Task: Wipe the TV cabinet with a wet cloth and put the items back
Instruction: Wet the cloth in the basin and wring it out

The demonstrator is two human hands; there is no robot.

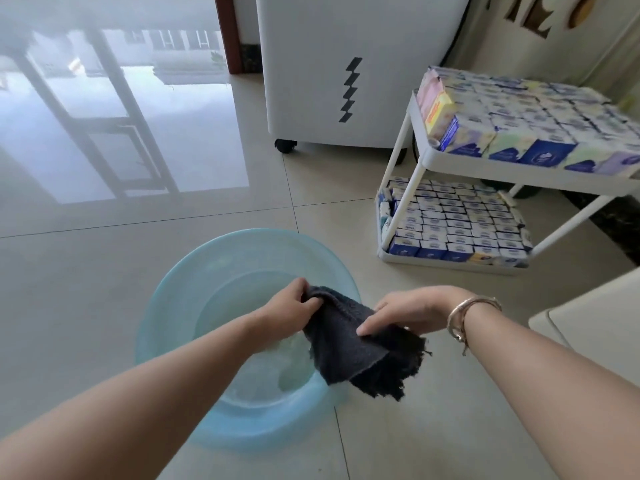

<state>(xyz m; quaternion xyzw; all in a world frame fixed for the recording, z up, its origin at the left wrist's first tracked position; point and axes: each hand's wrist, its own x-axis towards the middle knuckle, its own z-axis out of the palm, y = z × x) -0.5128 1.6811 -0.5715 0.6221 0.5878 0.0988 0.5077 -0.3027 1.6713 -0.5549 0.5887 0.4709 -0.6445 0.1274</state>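
A dark grey cloth (360, 348) hangs between both hands over the right side of a light blue plastic basin (166, 317) with water in it, which stands on the tiled floor. My left hand (291, 303) grips the cloth's upper left corner. My right hand (405, 311) pinches its upper right edge, thumb on top; a bracelet sits on that wrist. The cloth's frayed lower edge dangles past the basin's rim. The TV cabinet is out of view.
A white two-tier cart (485, 168) stacked with several tissue packs stands at the right. Behind it is a white appliance on castors (329, 71). A pale furniture corner (588, 323) juts in at the right edge. Glossy floor tiles (121, 220) stretch left.
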